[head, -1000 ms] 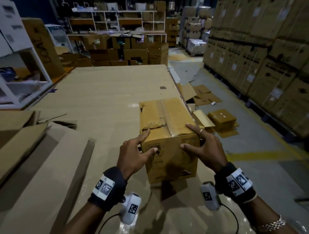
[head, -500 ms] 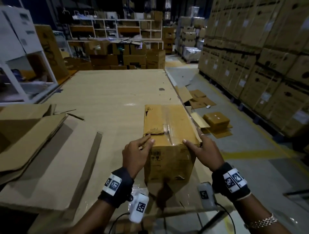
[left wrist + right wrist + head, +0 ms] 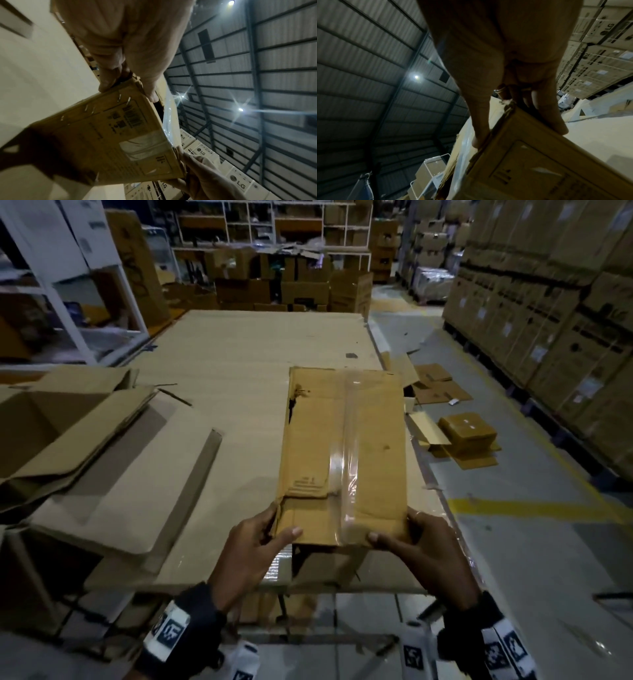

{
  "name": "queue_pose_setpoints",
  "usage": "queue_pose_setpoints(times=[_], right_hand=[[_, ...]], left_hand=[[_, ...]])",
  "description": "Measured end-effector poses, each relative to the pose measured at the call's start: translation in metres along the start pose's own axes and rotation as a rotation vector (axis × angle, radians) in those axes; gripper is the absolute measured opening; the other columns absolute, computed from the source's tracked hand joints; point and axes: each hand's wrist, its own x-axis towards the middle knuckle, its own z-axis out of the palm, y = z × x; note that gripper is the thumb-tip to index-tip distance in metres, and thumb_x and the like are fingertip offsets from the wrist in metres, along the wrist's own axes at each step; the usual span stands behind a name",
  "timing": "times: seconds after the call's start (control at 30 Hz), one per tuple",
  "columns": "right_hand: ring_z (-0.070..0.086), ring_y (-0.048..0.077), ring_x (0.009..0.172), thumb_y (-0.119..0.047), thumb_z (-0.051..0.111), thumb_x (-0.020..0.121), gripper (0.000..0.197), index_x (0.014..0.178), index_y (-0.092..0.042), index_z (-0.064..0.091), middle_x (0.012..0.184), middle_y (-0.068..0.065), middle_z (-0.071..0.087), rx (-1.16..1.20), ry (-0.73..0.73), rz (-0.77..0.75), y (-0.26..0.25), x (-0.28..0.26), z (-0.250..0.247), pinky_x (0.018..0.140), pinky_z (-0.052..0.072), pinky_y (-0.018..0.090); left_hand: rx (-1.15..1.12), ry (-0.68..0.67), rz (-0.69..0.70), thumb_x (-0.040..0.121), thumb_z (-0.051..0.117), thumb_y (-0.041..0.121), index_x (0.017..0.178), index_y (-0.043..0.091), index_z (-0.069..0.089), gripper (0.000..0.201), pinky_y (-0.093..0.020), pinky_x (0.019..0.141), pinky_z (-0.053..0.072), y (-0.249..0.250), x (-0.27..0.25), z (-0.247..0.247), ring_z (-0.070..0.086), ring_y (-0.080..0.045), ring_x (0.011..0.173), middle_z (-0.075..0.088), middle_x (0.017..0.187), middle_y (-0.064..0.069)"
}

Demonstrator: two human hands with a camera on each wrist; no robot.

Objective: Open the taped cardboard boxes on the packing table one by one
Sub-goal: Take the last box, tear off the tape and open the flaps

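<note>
A brown cardboard box (image 3: 373, 440) sealed with a strip of clear tape (image 3: 347, 460) along its top seam stands at the near right of the packing table (image 3: 239, 350). My left hand (image 3: 260, 546) grips the box's near left top corner, thumb on the top flap, fingers down the side. My right hand (image 3: 407, 539) grips the near right top corner the same way. The left wrist view shows the box's printed near face (image 3: 120, 136) and my left fingers (image 3: 109, 79) curled on its edge. The right wrist view shows my right thumb (image 3: 479, 135) on the taped top.
Flattened and opened cartons (image 3: 68, 433) lie at the table's left. More flattened boxes (image 3: 462, 440) lie on the floor to the right. Stacked cartons (image 3: 548, 320) line the right aisle, and shelving (image 3: 274, 234) with boxes stands behind the table.
The box has come toward me to the table's near edge. Both hands moved from resting on its near face to gripping its top corners, and my view now looks down on the top.
</note>
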Motion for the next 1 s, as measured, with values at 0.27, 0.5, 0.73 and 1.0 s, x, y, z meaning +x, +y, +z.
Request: queue_pose_setpoints(times=[0.27,0.5,0.73,1.0], right_hand=[[0.071,0.004,0.076,-0.025,0.093,0.064,0.034,0.088,-0.023,0.068,0.076,-0.011,0.075,-0.023,-0.048,0.153,0.055,-0.011,0.046,0.064,0.056,0.023],[0.062,0.031,0.092,-0.036,0.078,0.081,0.030,0.097,-0.018,0.059,0.094,0.006,0.064,-0.103,0.026,0.331,0.099,0.017,0.085,0.075,0.047,0.033],[0.065,0.027,0.097,-0.036,0.081,0.080,0.038,0.108,-0.019,0.061,0.104,0.003,0.070,-0.002,0.039,0.337,0.082,0.023,0.077,0.085,0.055,0.036],[0.065,0.001,0.106,-0.055,0.071,0.082,0.054,0.128,-0.028,0.060,0.112,-0.017,0.069,0.226,0.220,-0.045,-0.030,0.040,-0.001,0.086,0.058,0.026]], left_hand=[[0.057,0.033,-0.086,0.079,0.087,0.019,0.124,0.021,0.070,0.049,-0.044,0.090,0.060,-0.055,-0.015,0.024,0.075,-0.011,0.098,0.078,0.105,0.012],[0.300,0.066,-0.057,0.080,0.071,0.043,0.104,0.053,0.067,0.026,-0.037,0.071,0.060,-0.089,0.018,0.043,0.072,-0.005,0.083,0.076,0.090,0.022],[0.211,-0.054,-0.108,0.084,0.074,0.037,0.106,0.062,0.061,0.036,-0.038,0.075,0.062,-0.074,0.026,0.034,0.074,-0.006,0.084,0.076,0.094,0.021],[0.010,0.117,0.066,0.083,0.074,0.052,0.147,0.040,0.044,0.072,-0.026,0.093,0.055,0.030,0.050,-0.003,0.058,0.004,0.118,0.057,0.135,0.026]])
